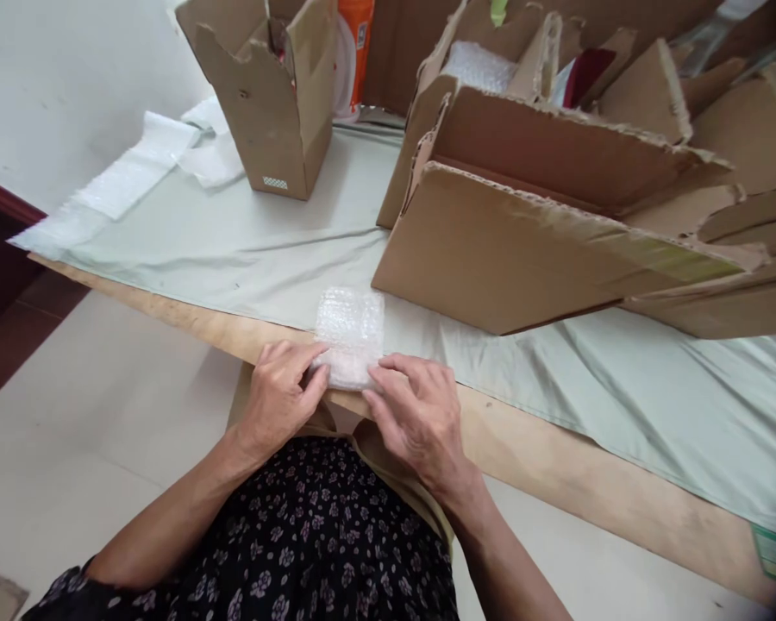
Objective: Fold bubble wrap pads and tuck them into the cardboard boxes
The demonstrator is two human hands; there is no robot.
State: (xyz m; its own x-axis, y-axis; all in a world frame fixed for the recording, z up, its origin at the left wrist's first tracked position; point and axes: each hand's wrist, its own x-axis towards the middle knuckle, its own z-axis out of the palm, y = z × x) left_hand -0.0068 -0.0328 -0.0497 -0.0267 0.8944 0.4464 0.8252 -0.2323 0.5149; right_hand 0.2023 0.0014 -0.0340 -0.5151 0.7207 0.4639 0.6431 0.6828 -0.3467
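Observation:
A small piece of bubble wrap lies at the near edge of the table, its front end folded or rolled into a thicker band. My left hand pinches the left end of that band between thumb and fingers. At the right end, my right hand grips it the same way, thumb below and fingers on top. Whether anything is wrapped inside the band cannot be made out.
A pale green cloth covers the wooden table. Cut cardboard boxes with dividers stand at the right, a tall narrow carton at the back. Bubble wrap strips lie at left, and an orange container stands behind.

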